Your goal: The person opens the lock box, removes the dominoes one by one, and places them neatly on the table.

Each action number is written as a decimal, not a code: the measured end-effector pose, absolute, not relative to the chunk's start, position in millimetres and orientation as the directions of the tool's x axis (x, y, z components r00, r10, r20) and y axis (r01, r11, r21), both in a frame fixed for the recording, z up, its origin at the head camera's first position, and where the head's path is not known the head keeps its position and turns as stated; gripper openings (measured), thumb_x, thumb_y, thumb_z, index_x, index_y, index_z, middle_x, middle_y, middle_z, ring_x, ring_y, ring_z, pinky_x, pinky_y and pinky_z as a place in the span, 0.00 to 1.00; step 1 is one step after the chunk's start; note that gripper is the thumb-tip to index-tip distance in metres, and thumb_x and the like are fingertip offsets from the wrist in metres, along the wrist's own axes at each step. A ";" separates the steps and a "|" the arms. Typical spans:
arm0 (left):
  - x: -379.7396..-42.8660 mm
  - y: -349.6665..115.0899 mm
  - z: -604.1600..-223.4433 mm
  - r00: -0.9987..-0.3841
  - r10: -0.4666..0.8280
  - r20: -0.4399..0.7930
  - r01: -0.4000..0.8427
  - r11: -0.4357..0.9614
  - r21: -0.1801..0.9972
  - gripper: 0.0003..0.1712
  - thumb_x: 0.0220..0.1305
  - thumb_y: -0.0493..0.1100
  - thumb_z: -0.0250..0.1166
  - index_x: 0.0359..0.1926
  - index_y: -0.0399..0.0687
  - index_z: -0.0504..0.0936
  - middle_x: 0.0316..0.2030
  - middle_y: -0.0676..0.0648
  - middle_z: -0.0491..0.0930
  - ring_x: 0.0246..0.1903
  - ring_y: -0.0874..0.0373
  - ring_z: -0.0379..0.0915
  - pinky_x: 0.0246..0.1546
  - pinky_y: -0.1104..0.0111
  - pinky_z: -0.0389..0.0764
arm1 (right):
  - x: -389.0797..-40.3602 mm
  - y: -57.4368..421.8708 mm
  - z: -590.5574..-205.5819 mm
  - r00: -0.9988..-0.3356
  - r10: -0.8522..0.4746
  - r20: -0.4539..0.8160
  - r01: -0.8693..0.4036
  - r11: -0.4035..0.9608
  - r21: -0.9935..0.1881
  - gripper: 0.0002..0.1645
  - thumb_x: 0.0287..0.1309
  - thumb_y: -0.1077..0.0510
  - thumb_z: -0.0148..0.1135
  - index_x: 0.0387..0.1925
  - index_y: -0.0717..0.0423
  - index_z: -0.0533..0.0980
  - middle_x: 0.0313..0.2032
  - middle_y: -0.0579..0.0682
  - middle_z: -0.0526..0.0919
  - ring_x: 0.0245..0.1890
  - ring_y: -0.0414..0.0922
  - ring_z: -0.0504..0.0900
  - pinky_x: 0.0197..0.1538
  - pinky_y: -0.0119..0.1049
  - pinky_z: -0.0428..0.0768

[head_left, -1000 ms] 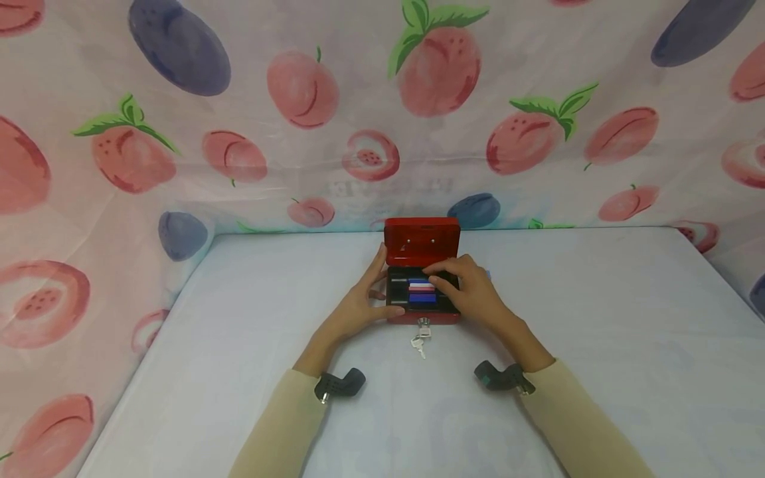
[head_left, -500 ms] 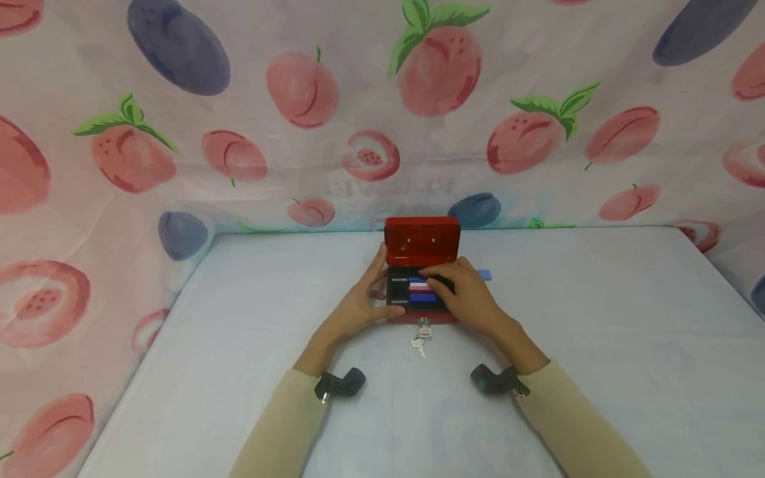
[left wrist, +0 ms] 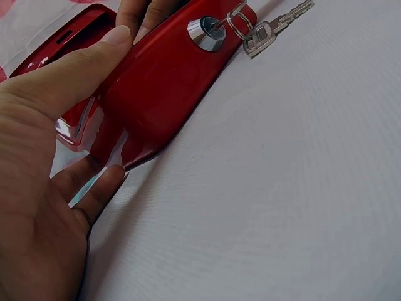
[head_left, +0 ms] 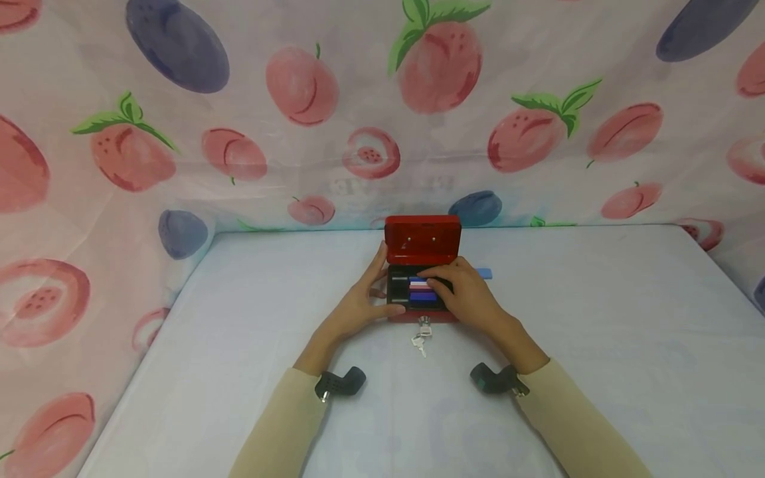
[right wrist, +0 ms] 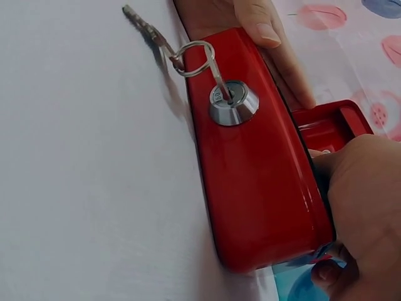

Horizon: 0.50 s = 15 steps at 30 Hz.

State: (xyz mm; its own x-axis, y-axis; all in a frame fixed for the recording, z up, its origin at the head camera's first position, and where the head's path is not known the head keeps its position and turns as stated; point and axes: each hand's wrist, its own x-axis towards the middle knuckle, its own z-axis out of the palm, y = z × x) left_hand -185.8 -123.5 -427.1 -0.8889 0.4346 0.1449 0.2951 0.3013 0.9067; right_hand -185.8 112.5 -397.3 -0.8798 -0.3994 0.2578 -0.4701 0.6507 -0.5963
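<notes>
A small red cash box [head_left: 423, 317] stands with its lid [head_left: 422, 240] raised at the back. Its black inner tray [head_left: 398, 291] holds small blue, white and pink flat strips [head_left: 422, 297]. My left hand [head_left: 357, 307] grips the box's left side, thumb on the front rim and fingers along the side. My right hand [head_left: 473, 292] reaches over the right half; its index finger and thumb are bent at the upper strips. Whether they pinch one is hidden, also in the right wrist view. A key [right wrist: 219, 76] sits in the front lock [right wrist: 233, 103], with another key on its ring.
A light-blue flat piece [head_left: 485, 273] lies on the white-covered table [head_left: 239, 345], just right of the box and partly behind my right hand. A cloth printed with fruit [head_left: 251, 79] hangs behind the table. A wrist camera [head_left: 340, 383] juts inward from my left sleeve.
My right hand has shifted slightly left over the tray, uncovering more of the light-blue piece. The left hand and the box stay in place.
</notes>
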 end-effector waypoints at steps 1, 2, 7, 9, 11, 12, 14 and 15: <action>-185.8 -123.6 -427.1 -0.887 0.436 0.150 0.300 0.300 0.905 0.64 0.52 0.45 0.74 0.73 0.79 0.36 0.73 0.65 0.42 0.66 0.57 0.56 0.53 0.61 0.73 | -185.8 112.3 -397.2 -0.882 -0.398 0.252 -0.465 0.648 -0.603 0.15 0.62 0.58 0.62 0.50 0.50 0.82 0.48 0.52 0.80 0.49 0.50 0.71 0.50 0.50 0.76; -185.6 -123.7 -427.2 -0.887 0.437 0.150 0.302 0.303 0.904 0.64 0.52 0.45 0.74 0.73 0.79 0.36 0.73 0.65 0.42 0.66 0.57 0.56 0.53 0.61 0.73 | -185.9 112.1 -397.2 -0.885 -0.395 0.246 -0.458 0.647 -0.610 0.14 0.62 0.58 0.62 0.50 0.50 0.82 0.48 0.53 0.79 0.49 0.50 0.71 0.50 0.51 0.76; -184.8 -123.8 -426.4 -0.891 0.432 0.140 0.294 0.313 0.903 0.63 0.53 0.45 0.74 0.73 0.79 0.36 0.72 0.63 0.46 0.66 0.59 0.57 0.54 0.61 0.73 | -186.0 111.9 -396.4 -0.894 -0.381 0.235 -0.439 0.641 -0.630 0.14 0.62 0.59 0.62 0.49 0.51 0.82 0.46 0.55 0.78 0.46 0.51 0.72 0.49 0.51 0.76; -184.6 -123.7 -426.0 -0.894 0.428 0.133 0.287 0.319 0.904 0.63 0.53 0.45 0.74 0.73 0.80 0.36 0.72 0.63 0.47 0.65 0.60 0.57 0.54 0.62 0.73 | -186.1 111.8 -396.3 -0.895 -0.379 0.235 -0.437 0.639 -0.633 0.14 0.61 0.59 0.63 0.49 0.51 0.82 0.47 0.56 0.78 0.46 0.52 0.72 0.49 0.52 0.76; -184.7 -123.6 -426.0 -0.895 0.427 0.132 0.286 0.321 0.903 0.63 0.53 0.45 0.74 0.73 0.80 0.36 0.72 0.64 0.47 0.65 0.61 0.57 0.54 0.62 0.73 | -186.3 111.6 -396.2 -0.895 -0.376 0.239 -0.437 0.639 -0.633 0.14 0.61 0.59 0.63 0.49 0.50 0.82 0.47 0.56 0.78 0.47 0.52 0.72 0.50 0.52 0.76; -184.9 -123.6 -426.0 -0.894 0.427 0.134 0.288 0.320 0.902 0.63 0.53 0.45 0.74 0.73 0.80 0.36 0.72 0.65 0.47 0.65 0.62 0.57 0.54 0.63 0.73 | -186.5 111.6 -396.4 -0.895 -0.374 0.242 -0.438 0.638 -0.633 0.14 0.61 0.59 0.63 0.48 0.50 0.82 0.48 0.56 0.79 0.47 0.52 0.72 0.50 0.52 0.76; -185.2 -123.7 -426.2 -0.893 0.429 0.137 0.293 0.320 0.901 0.64 0.53 0.44 0.74 0.73 0.80 0.36 0.72 0.66 0.45 0.65 0.62 0.57 0.54 0.63 0.73 | -186.7 111.7 -396.7 -0.896 -0.368 0.247 -0.437 0.637 -0.635 0.14 0.60 0.59 0.64 0.48 0.50 0.82 0.48 0.56 0.79 0.47 0.52 0.72 0.50 0.52 0.76; -185.4 -123.7 -426.3 -0.891 0.432 0.141 0.297 0.318 0.900 0.64 0.53 0.44 0.74 0.73 0.79 0.36 0.72 0.66 0.44 0.65 0.61 0.56 0.54 0.63 0.73 | -186.7 111.7 -396.8 -0.897 -0.365 0.250 -0.436 0.636 -0.636 0.14 0.60 0.59 0.64 0.48 0.50 0.82 0.47 0.56 0.79 0.47 0.52 0.72 0.50 0.52 0.76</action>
State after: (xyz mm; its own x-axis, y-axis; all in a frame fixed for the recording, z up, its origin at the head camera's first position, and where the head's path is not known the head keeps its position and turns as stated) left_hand -185.4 -123.7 -426.3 -0.8908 0.4320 0.1407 0.2966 0.3185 0.9003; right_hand -186.7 111.7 -396.8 -0.8968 -0.3651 0.2498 -0.4362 0.6364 -0.6362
